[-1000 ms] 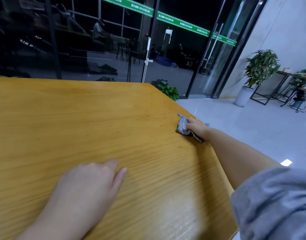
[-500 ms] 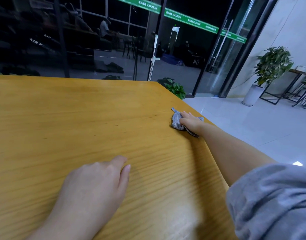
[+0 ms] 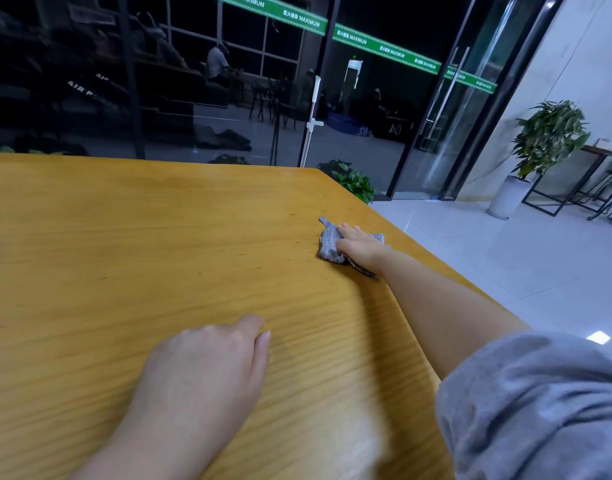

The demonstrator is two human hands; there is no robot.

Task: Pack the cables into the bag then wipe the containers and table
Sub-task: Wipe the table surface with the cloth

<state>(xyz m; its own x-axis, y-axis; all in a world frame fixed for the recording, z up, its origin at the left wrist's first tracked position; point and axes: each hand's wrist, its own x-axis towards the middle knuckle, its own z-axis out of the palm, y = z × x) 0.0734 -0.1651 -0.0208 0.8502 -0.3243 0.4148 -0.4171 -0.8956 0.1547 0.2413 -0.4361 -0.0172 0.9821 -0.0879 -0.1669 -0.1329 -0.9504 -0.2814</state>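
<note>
Plainly, the right hand (image 3: pixel 358 245) pressed flat on the cloth (image 3: pixel 328 244) near the table's (image 3: pixel 124 237) right edge; overreaching could sweep it off. The left hand (image 3: pixel 207 372) rested loosely, empty.

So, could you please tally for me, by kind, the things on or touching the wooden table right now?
Hands: 2, the left hand resting on the table and the right hand pressing on the cloth.
Cloths: 1, a grey cloth near the right edge.
Total: 3
</note>
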